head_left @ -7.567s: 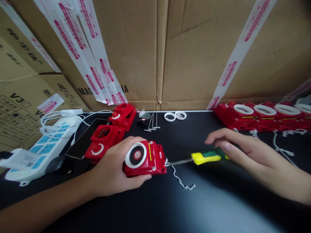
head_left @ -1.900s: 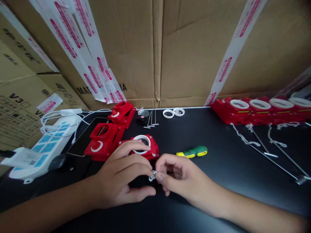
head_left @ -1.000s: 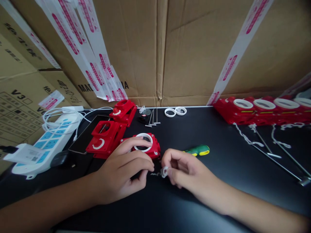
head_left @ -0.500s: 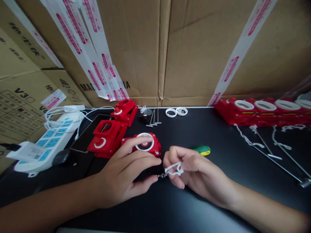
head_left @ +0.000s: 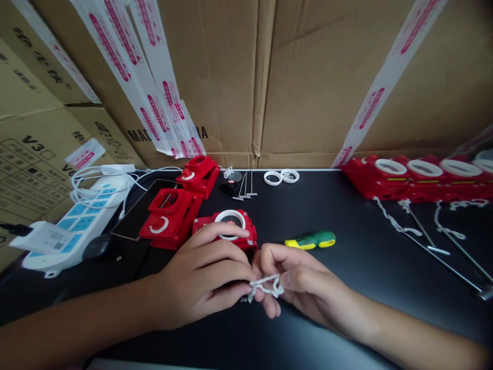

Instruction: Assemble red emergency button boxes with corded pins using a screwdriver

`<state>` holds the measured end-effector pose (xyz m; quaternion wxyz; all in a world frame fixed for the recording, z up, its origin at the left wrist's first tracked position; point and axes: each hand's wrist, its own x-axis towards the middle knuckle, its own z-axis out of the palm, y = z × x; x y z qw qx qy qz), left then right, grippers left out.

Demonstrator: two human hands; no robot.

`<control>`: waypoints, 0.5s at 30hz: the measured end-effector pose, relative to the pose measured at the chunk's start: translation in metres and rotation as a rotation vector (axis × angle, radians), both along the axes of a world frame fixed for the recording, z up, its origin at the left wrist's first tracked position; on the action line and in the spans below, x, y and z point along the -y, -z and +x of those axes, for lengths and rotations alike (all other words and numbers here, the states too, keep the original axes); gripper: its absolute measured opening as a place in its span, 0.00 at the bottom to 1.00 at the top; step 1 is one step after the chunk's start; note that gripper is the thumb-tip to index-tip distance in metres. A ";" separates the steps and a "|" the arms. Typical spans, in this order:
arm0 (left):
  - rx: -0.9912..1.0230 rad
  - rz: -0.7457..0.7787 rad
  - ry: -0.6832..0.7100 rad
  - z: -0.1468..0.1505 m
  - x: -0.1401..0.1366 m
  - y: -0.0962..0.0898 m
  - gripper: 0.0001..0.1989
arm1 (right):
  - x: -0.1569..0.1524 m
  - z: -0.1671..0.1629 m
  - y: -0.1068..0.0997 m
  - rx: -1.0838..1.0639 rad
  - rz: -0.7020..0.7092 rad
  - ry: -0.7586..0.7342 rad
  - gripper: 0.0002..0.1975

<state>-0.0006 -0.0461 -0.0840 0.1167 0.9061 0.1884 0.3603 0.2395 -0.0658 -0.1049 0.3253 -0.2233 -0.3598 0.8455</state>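
A looped white cord stretches between my two hands, low in the middle of the view. My left hand pinches its left end with thumb and fingers. On the other side, my right hand grips the loop between thumb and index finger. Just behind my left fingers lies a red plastic case with a white ring round a dark window; my fingers partly cover it. A green and yellow screwdriver handle rests beyond my right hand.
More red cases stand at the left, near a white power strip with cables. Small metal T-shaped rods and white rings lie at the back. A row of red cases with cords and rods sits right. Cardboard walls the back.
My hands have come closer together and slightly lower. My left fingers have closed onto the cord's left part. More of the screwdriver handle shows now.
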 end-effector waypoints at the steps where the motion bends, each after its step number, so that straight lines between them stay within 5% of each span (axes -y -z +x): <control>1: 0.014 -0.005 -0.002 0.001 0.000 0.000 0.06 | 0.000 0.000 0.000 0.012 0.015 -0.002 0.06; 11: -0.029 0.113 -0.071 -0.001 0.002 0.005 0.10 | 0.003 0.004 -0.012 0.413 0.464 -0.013 0.08; 15: -0.137 0.255 -0.035 -0.008 -0.001 0.009 0.08 | 0.004 0.004 -0.013 0.427 0.530 -0.032 0.08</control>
